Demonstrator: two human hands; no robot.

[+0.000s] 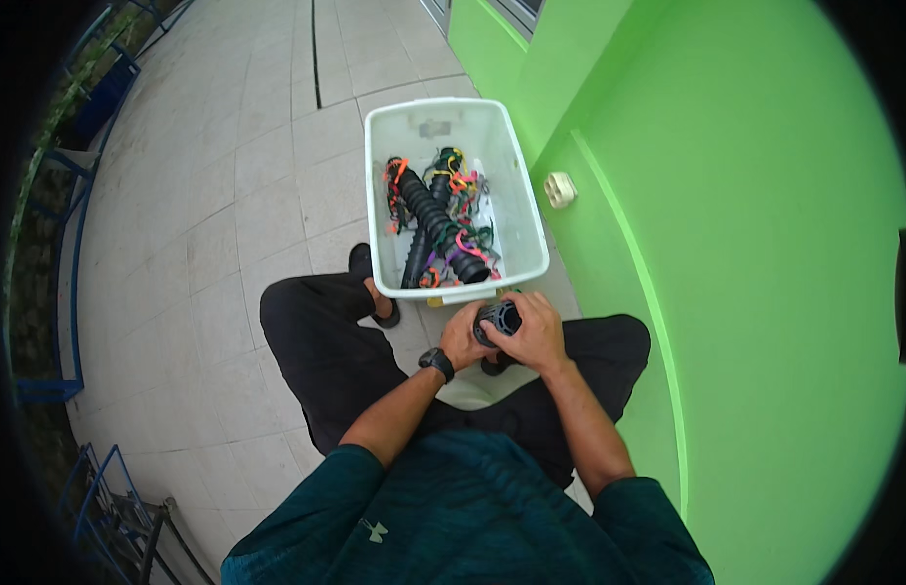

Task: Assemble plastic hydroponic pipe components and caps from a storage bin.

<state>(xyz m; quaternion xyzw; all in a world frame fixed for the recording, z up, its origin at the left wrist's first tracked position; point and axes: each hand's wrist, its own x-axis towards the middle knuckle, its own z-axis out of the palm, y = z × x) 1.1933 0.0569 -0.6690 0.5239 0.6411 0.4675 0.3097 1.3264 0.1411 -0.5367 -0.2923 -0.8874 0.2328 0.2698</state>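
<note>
— Looking from the left, what do we meet first?

— We meet blue metal railings [77,224] along the edge of a pale tiled floor [209,244], and more blue metal frames at the lower left. Further in, we see the person's dark trousers [326,341], one knee pointing left, with a dark shoe [360,259] just beside the near left corner of a white plastic bin [523,195].

— And the hands?

— We find the left hand [464,336] with a black wristwatch [436,363] on its wrist. Its grip is curled closed around the left side of a short black ribbed tube piece [499,318]. The tube piece sits between both hands, just in front of the bin's near rim and above the lap, its open end facing up at us.

— What does the other hand do?

— We see the right hand [536,331] wrapped over the same tube piece from the right, fingers folded shut across its top.

— What lies in the bin?

— We count several long black corrugated hoses [435,222] lying lengthwise, tangled with colourful ties [461,185] in orange, pink, yellow and green.

— And further right?

— We come to a bright green wall [745,244], close beside the bin, with a small cream-coloured fitting [560,188] mounted on it near the bin's right side.
</note>
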